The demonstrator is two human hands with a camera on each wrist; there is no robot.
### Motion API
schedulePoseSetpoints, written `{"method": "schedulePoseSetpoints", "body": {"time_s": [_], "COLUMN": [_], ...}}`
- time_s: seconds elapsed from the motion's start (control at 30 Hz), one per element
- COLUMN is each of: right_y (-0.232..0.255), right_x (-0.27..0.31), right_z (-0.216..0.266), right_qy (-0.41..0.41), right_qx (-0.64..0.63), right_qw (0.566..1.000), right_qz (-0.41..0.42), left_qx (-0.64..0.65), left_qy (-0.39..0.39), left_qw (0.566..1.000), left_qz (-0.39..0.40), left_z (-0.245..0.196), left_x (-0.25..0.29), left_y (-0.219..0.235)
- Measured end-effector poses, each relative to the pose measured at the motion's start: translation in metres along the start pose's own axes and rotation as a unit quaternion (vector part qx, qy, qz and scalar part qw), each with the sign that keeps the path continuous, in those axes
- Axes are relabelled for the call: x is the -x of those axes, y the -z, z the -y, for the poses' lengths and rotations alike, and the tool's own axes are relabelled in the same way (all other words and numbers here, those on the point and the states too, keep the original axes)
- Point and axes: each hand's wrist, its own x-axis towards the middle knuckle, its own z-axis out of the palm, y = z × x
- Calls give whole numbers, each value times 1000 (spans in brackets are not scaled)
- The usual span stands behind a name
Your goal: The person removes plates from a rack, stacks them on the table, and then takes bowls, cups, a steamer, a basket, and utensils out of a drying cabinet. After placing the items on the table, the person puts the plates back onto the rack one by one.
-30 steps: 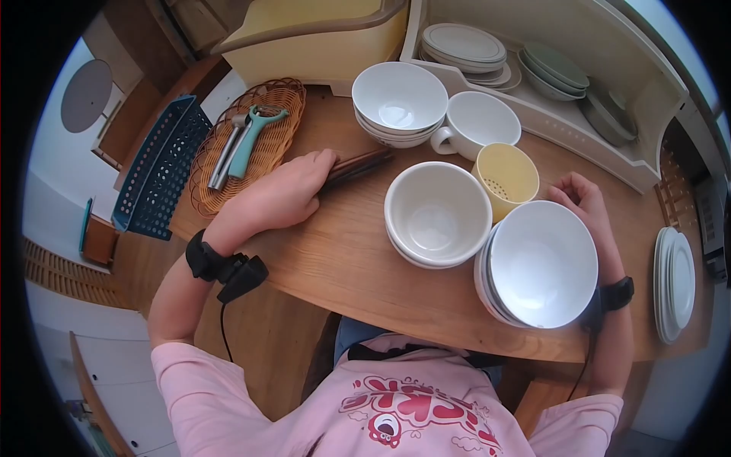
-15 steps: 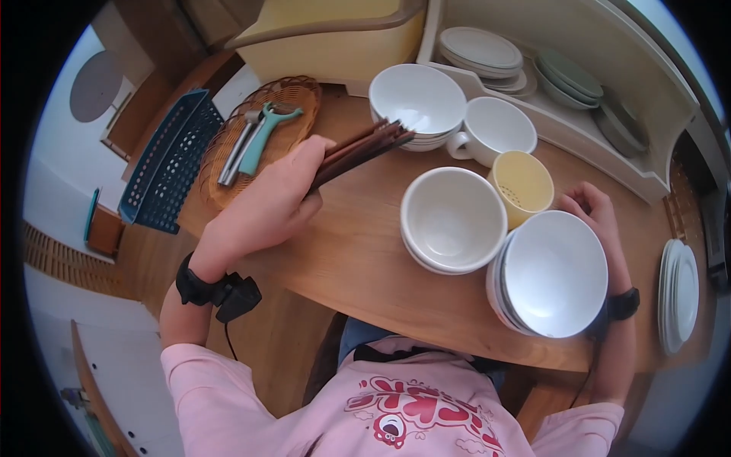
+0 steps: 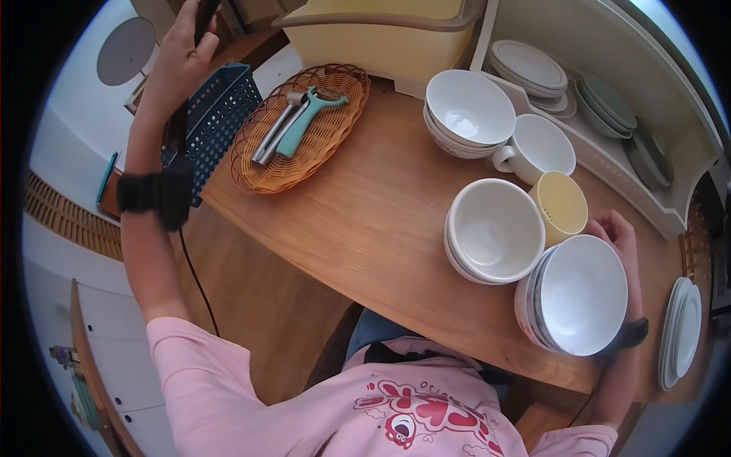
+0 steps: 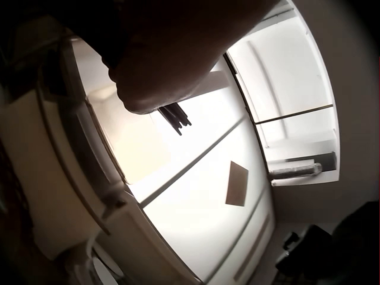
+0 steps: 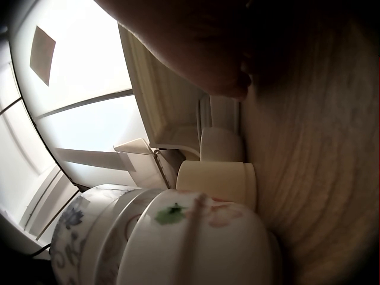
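Observation:
In the head view my left hand (image 3: 180,57) is raised at the upper left, beyond the wicker basket. It grips a bundle of dark brown chopsticks (image 3: 205,17), whose tips (image 4: 176,117) stick out past the fist in the left wrist view. My right hand (image 3: 618,231) rests loosely curled on the table at the right, holding nothing. Just in front of it stands a stack of white bowls (image 3: 585,295), patterned on the outside. The yellow cup (image 3: 562,206) with holes in its bottom is close to its fingers.
A wicker basket (image 3: 251,171) holds a teal peeler (image 3: 301,128) and a metal tool (image 3: 276,135). Behind it hangs a blue perforated basket (image 3: 221,114). Cream bowls (image 3: 496,232), white bowls (image 3: 470,107) and a white mug (image 3: 542,148) stand before the plate rack (image 3: 655,206). Plates (image 3: 680,333) are at far right.
My left hand has lifted the chopsticks off the table and carried them up and left, past the wicker basket. My right hand has stayed beside the bowls. The head view has shifted.

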Motion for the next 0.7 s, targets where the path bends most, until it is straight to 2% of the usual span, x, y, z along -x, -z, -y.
{"method": "schedulePoseSetpoints", "body": {"time_s": [0.03,0.1,0.23,0.3,0.33,0.43,0.57,0.6,0.63,0.67,0.7], "right_y": [1,2,3,3,2,2,2,1,1,1,1], "right_x": [-1,-3,-5,-7,-7,-7,-10,-10,-9,-9,-9], "right_z": [-2,-6,-9,-13,-14,-11,-14,-14,-14,-14,-14], "right_qy": [0,1,5,7,8,5,7,10,13,12,8], "right_qx": [5,5,18,16,15,26,30,36,41,42,36], "right_qw": [1000,1000,1000,1000,1000,1000,999,999,999,999,999], "right_qz": [1,-1,-6,-9,-11,-13,-11,-17,-23,-23,-22], "left_qx": [0,-108,-111,-104,-103,-89,-72,2,76,76,59], "left_qy": [0,1,17,124,124,242,254,382,502,502,450], "left_qw": [1000,994,993,973,973,923,904,867,809,809,823], "left_qz": [-1,-18,25,163,163,286,336,320,296,296,343], "left_z": [29,87,144,165,174,190,217,221,224,228,232], "left_x": [-3,-1,29,45,52,65,89,89,88,88,90], "left_y": [-6,-19,-43,-52,-55,-61,-73,-74,-75,-77,-80]}}
